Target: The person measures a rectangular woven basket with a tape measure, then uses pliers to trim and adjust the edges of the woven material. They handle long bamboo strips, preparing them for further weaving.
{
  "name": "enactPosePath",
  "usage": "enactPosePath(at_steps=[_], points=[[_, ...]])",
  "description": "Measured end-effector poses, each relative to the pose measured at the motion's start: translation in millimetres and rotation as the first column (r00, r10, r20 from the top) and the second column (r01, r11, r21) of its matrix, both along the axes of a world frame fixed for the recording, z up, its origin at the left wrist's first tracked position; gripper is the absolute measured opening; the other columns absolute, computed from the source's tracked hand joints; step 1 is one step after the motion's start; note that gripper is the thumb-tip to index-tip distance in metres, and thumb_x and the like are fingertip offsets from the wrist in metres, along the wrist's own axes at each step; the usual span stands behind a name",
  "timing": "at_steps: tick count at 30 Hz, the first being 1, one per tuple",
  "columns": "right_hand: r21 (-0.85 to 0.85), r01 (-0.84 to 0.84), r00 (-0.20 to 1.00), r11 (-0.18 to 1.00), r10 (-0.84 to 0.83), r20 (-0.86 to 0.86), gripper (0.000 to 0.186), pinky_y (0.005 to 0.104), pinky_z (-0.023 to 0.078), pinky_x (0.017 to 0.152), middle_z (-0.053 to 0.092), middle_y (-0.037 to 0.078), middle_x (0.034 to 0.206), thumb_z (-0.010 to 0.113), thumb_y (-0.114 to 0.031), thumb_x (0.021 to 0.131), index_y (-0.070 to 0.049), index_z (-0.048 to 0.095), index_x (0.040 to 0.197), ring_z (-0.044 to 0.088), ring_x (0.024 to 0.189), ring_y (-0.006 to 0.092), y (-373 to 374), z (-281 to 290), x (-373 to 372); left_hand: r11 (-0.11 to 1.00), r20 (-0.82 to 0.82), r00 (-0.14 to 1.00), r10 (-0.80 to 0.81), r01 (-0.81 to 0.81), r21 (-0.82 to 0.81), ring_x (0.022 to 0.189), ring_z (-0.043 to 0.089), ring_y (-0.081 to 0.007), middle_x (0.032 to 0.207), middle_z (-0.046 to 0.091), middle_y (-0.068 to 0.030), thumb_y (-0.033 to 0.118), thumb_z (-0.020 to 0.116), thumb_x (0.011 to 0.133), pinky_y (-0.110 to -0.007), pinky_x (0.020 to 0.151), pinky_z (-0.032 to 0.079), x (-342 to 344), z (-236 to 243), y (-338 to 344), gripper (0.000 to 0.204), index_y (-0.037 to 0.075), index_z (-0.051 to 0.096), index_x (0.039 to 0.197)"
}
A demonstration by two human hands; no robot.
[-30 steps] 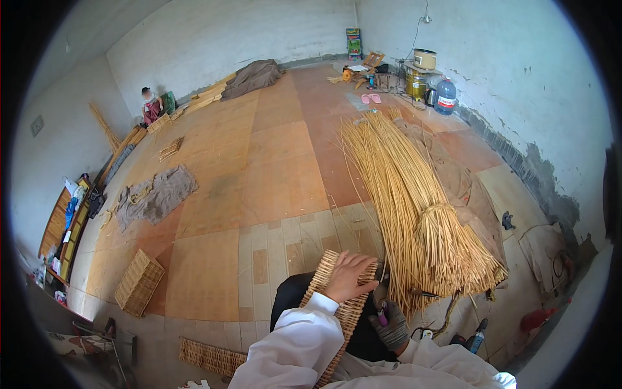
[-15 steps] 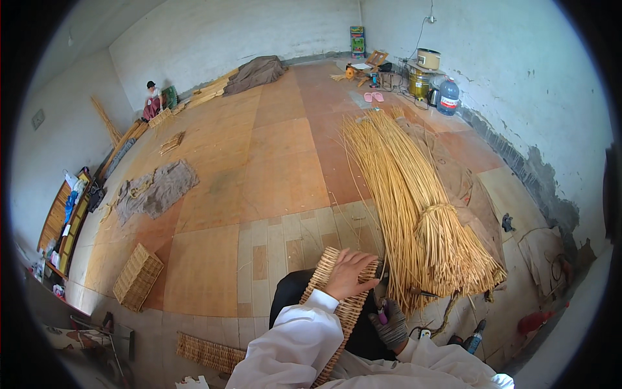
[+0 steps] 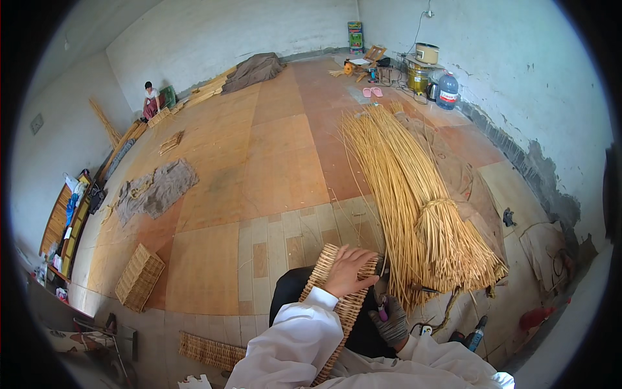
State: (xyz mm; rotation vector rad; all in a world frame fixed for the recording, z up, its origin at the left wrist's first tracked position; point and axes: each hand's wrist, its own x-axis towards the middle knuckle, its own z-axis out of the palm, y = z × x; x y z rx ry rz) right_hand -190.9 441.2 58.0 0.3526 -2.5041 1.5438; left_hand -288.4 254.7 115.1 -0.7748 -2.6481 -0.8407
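Observation:
A long, narrow woven wicker piece (image 3: 350,318) leans across my lap, over dark trousers. My left hand (image 3: 350,271) is bare and grips its upper end, fingers over the far edge and thumb along the right side. To the right of the piece and lower down, my right hand (image 3: 392,326), in a grey glove, is closed round a small tool with a purple handle (image 3: 382,313). The working end of that tool cannot be made out. Both forearms wear white sleeves.
A big bundle of straw-coloured wicker rods (image 3: 414,201) lies ahead to the right. A wicker basket (image 3: 139,279) and a flat woven panel (image 3: 210,351) lie at left. A cordless drill (image 3: 478,334) is at lower right. Another person (image 3: 151,104) sits by the far left wall.
My hands keep their hold with hardly any movement. The view has shifted very slightly. The far person's head looks a little different in pose.

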Motion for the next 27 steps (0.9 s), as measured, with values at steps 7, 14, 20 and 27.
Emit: enactPosePath(at_steps=[7, 14, 20, 27], points=[[0.003, -0.009, 1.0, 1.0, 0.008, 0.026, 0.048, 0.0376, 0.048, 0.071, 0.059, 0.015, 0.089, 0.076, -0.024, 0.07, -0.003, 0.053, 0.106, 0.06, 0.08, 0.0318, 0.5, -1.4, 1.4, 1.0, -0.004, 1.0, 0.007, -0.007, 0.023, 0.117, 0.045, -0.0279, 0.118, 0.055, -0.0102, 0.043, 0.066, 0.075, -0.047, 0.108, 0.019, 1.1, -2.7, 0.1, 0.058, 0.012, 0.053, 0.122], [-0.276, -0.088, 0.991, 0.957, 0.113, 0.076, 0.042, 0.034, 0.048, 0.071, 0.058, 0.012, 0.086, 0.075, -0.014, 0.071, -0.004, 0.052, 0.105, 0.059, 0.079, 0.0284, 26.0, -17.6, -22.4, 0.999, 0.0, 0.999, 0.033, -0.033, 0.008, 0.108, 0.048, -0.0342, 0.112, 0.056, -0.0142, 0.03, 0.074, 0.069, -0.044, 0.097, 0.033, -9.2, -4.7, 10.4, 0.057, 0.009, 0.054, 0.118], [0.138, 0.02, 0.989, 0.99, -0.04, 0.144, 0.041, 0.0365, 0.049, 0.069, 0.06, 0.015, 0.089, 0.073, -0.024, 0.073, -0.004, 0.055, 0.104, 0.06, 0.08, 0.0301, 51.0, -38.3, -54.6, 0.996, 0.017, 1.0, 0.021, -0.019, -0.085, 0.11, 0.046, -0.033, 0.113, 0.054, -0.015, 0.03, 0.07, 0.069, -0.046, 0.102, 0.026, -5.7, 0.6, 12.2, 0.057, 0.004, 0.053, 0.118], [-0.192, -0.038, 0.981, 0.981, 0.073, 0.179, 0.034, 0.036, 0.05, 0.074, 0.062, 0.013, 0.092, 0.069, -0.019, 0.078, -0.004, 0.056, 0.105, 0.062, 0.081, 0.0306, 48.1, -44.9, -104.4, 0.997, 0.007, 1.0, 0.012, -0.011, -0.079, 0.106, 0.048, -0.0322, 0.109, 0.054, -0.015, 0.026, 0.071, 0.064, -0.045, 0.102, 0.027, -17.0, -4.7, 25.0, 0.051, 0.002, 0.054, 0.106]])
